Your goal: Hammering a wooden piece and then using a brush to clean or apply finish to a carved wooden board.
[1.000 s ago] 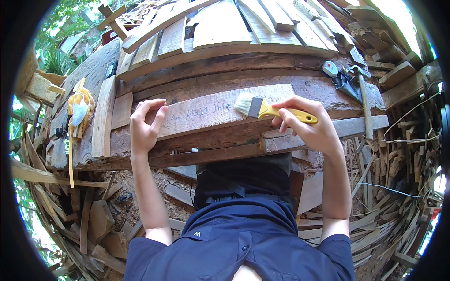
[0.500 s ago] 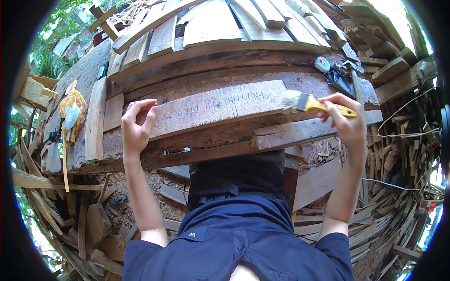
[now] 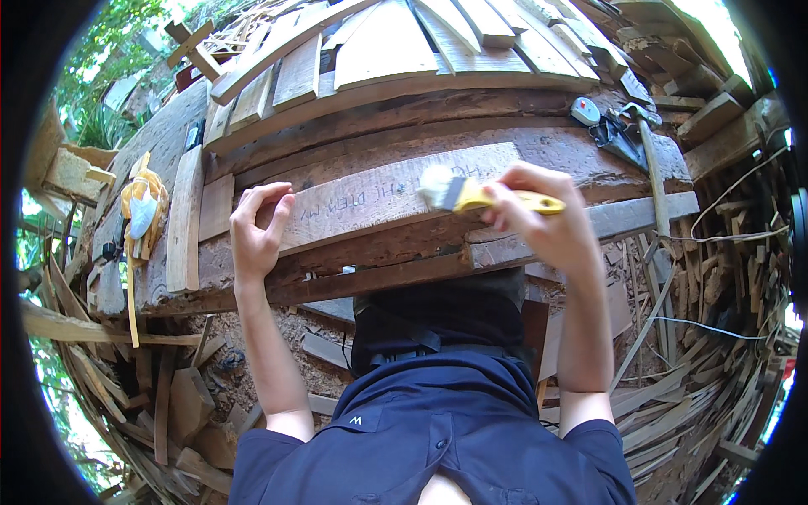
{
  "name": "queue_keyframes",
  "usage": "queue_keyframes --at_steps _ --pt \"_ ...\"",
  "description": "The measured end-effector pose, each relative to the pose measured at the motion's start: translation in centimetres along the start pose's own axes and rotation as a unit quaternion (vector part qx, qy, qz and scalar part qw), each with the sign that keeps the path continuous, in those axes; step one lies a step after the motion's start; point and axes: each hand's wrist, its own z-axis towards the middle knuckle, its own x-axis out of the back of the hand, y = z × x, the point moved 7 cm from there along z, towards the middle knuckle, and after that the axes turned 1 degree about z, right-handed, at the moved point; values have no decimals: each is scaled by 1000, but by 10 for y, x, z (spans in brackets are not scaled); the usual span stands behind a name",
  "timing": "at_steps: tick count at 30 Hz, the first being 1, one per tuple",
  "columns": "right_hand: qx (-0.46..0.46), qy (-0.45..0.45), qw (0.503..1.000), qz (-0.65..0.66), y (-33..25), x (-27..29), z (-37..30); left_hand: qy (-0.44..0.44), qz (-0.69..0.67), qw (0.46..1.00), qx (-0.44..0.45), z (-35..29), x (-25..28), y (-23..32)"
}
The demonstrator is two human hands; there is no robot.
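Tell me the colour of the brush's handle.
The handle is yellow, showing best in the head view.

The board (image 3: 353, 194) across the centre of the frame is bare, matt wood with a rough lower edge, and the brush (image 3: 474, 197) right of centre has a smooth, glossy yellow handle — plastic or painted wood, hard to tell — and pale, fibrous bristles. The workbench (image 3: 581, 150) is coarse, dull, weathered wood, the planks (image 3: 383, 50) at the top look paler and smoother, and the shirt (image 3: 379, 454) at the bottom is matt cloth.
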Motion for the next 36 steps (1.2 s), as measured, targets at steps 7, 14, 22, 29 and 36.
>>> queue_keyframes --at_steps 7,14,22,29,36 --pt "71 -49 989 -123 -27 -32 7 5 1 1000 -1 0 1 3" --pt "3 93 991 -95 -3 58 -2 1 0 1000 3 2 2 2" --pt "1 -45 997 57 3 -1 -12 -9 10 1000 -16 -2 1 -1" --pt "0 -29 998 49 5 19 -6 7 0 1000 -10 -1 3 2" --pt "7 -90 992 85 10 -1 8 5 -4 1000 -8 -1 3 1"
